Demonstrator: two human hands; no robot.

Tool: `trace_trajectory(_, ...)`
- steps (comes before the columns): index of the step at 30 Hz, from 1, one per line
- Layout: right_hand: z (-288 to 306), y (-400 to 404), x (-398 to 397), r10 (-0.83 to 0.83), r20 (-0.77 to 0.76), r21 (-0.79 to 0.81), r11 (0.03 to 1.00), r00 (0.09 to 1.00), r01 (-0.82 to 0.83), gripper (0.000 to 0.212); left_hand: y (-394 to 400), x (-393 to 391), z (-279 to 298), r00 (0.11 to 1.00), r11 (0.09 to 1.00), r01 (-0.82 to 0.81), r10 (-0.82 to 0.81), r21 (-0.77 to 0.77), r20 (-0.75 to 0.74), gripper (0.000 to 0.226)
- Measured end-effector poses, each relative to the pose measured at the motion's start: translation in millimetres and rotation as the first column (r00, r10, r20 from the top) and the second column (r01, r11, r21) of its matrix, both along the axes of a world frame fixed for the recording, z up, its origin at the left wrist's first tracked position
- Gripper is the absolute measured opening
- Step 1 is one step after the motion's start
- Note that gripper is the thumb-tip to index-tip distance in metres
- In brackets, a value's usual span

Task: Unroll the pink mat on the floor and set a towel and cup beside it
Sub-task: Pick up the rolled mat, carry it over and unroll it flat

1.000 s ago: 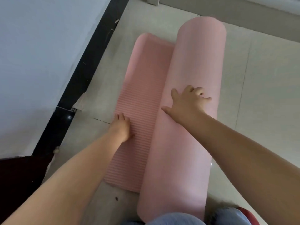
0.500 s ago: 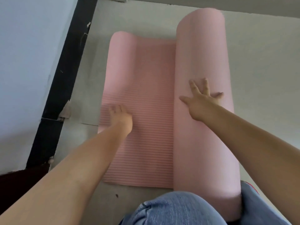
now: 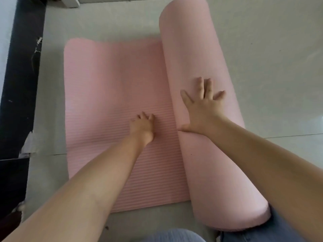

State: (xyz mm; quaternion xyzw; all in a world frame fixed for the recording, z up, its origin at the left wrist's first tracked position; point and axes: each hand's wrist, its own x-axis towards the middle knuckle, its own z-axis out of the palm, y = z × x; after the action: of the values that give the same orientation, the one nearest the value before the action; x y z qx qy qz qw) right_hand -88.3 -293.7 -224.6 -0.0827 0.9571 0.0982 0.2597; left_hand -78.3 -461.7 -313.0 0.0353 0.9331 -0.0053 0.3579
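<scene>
Head view: pink mat (image 3: 111,95) lies on the floor (image 3: 272,63), partly unrolled. Flat ribbed section is spread toward the floor's left side, its left edge near the black strip (image 3: 19,84) along the wall. Far left corner of the flat part curls up slightly. Rest of the mat is a thick roll (image 3: 195,58) on the right edge of the flat section, lying front-to-back, slightly angled, its near end by the person's knee in blue jeans (image 3: 265,233). Far end of the roll reaches past the flat part's far edge.

Right hand (image 3: 202,109) rests palm-down on top of the roll about mid-length, fingers spread wide, thumb pointing left at the seam between roll and flat sheet. Nothing gripped, just pressing flat. Left hand (image 3: 142,127) is down on the flat ribbed surface just left of the roll, fingers loosely bent with tips touching the mat, holding nothing. Both forearms are bare and reach in from the bottom of the frame.

Floor is pale grey tile with a grout line on the right. Scraps of torn white paper or tape (image 3: 28,144) sit against the black strip at the left edge. White object (image 3: 75,0) barely shows at the far left corner, too cropped to identify. Towel and cup not in frame.
</scene>
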Motion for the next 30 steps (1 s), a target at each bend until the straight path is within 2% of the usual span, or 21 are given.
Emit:
trace_trajectory(4,-1.0,21.2,3.6,-0.069,-0.024,-0.04,0.997,0.997,0.068,0.105,16.3,-7.4,1.8,0.998,0.99,0.062,-0.058,-0.125,0.033,0.06)
trace_trajectory(7,1.8,42.2,2.8,-0.124,-0.046,-0.078,0.99,0.991,0.121,0.098,25.2,-13.1,4.3,0.996,0.987,0.074,-0.067,-0.142,0.052,0.061)
trace_trajectory(10,2.4,65.3,9.3,0.0,-0.057,-0.042,0.999,0.998,-0.002,0.069,27.7,-16.8,5.9,0.997,0.995,-0.017,0.024,-0.095,0.076,0.07)
trace_trajectory(13,5.0,85.1,14.6,0.078,-0.026,-0.045,0.996,0.997,-0.08,0.061,29.4,-18.5,7.4,0.993,0.993,-0.091,0.097,-0.079,0.069,0.07)
trace_trajectory(15,8.8,95.3,11.5,0.039,-0.021,-0.07,0.997,0.999,-0.04,0.056,32.4,-18.5,6.3,0.992,0.992,-0.093,0.1,-0.09,0.075,0.084)
trace_trajectory(18,10.9,97.5,3.7,-0.114,-0.034,-0.074,0.991,0.993,0.111,0.048,37.1,-18.6,0.9,0.995,0.988,-0.075,0.084,-0.137,0.059,0.098)
trace_trajectory(19,10.5,94.6,1.6,-0.162,-0.036,-0.049,0.986,0.986,0.16,0.053,37.6,-18.4,-0.8,0.995,0.986,-0.08,0.089,-0.145,0.052,0.1)
trace_trajectory(22,0.8,95.8,2.5,-0.27,-0.011,0.099,0.958,0.963,0.27,0.1,41.7,-18.4,-4.4,0.992,0.98,-0.106,0.117,-0.166,0.054,0.1)
trace_trajectory(24,-4.9,108.0,8.4,-0.313,-0.041,0.157,0.936,0.949,0.315,0.119,45.5,-18.8,-4.9,0.989,0.972,-0.116,0.132,-0.205,0.065,0.098)
trace_trajectory(27,-5.0,130.9,17.5,-0.424,-0.1,0.077,0.899,0.9,0.432,0.121,53.7,-20.6,-2.6,0.977,0.949,-0.176,0.201,-0.261,0.071,0.094)
trace_trajectory(29,-0.6,141.2,20.4,-0.456,-0.09,-0.008,0.889,0.885,0.457,0.109,62.9,-22.1,0.7,0.972,0.941,-0.208,0.23,-0.268,0.052,0.087)
trace_trajectory(30,0.9,143.6,22.1,-0.404,-0.088,-0.042,0.915,0.91,0.402,0.095,67.9,-21.9,1.5,0.978,0.949,-0.189,0.204,-0.252,0.036,0.082)
